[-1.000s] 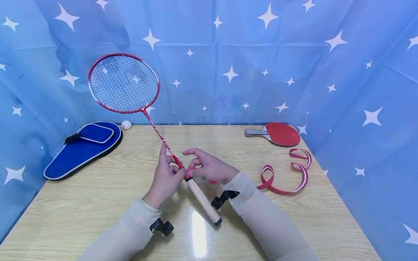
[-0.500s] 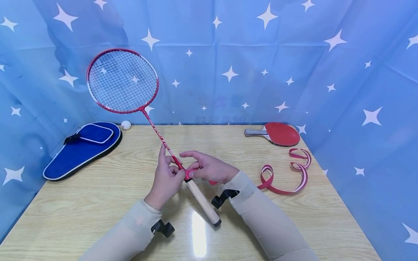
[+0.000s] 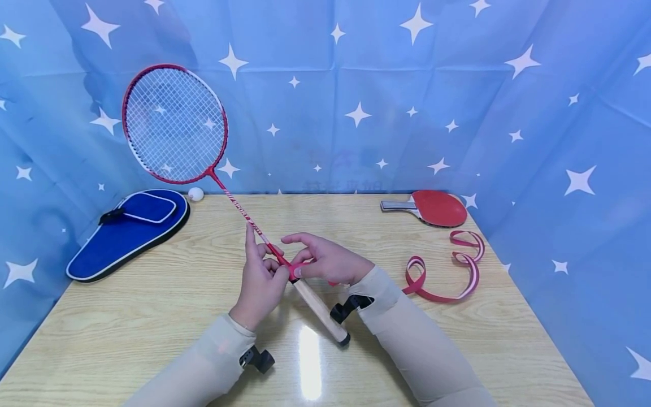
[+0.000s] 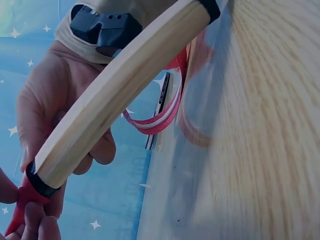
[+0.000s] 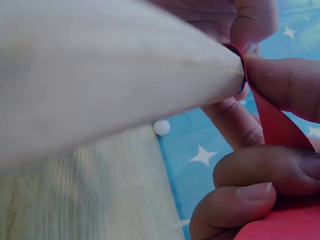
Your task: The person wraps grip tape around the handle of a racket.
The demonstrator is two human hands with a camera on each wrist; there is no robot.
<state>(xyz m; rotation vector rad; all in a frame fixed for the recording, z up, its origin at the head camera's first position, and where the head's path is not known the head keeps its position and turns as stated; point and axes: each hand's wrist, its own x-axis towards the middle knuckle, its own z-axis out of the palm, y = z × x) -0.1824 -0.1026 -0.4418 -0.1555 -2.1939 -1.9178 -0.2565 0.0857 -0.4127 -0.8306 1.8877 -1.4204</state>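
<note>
A red and white badminton racket (image 3: 317, 305) is held tilted above the table, its head up at the left and its bare wooden handle (image 4: 115, 95) pointing down right. My left hand (image 3: 258, 285) pinches it at the red cone above the handle, index finger extended along the shaft. With thumb and fingers, my right hand (image 3: 335, 261) pinches a red grip tape (image 5: 277, 130) where it wraps the black-ringed top of the handle. From there the tape passes under the right hand and trails in loose curls (image 3: 445, 299) over the table at right.
A blue paddle case (image 3: 127, 243) lies at the back left, a white ball (image 3: 195, 194) beside it. At the back right is a red table tennis paddle (image 3: 438, 209). A blue star-patterned curtain (image 3: 325, 102) stands behind the wooden table (image 3: 152, 339).
The racket has turned slightly: its head has swung left and up, and the handle's butt has moved a little right. Both hands keep their hold at the top of the handle.
</note>
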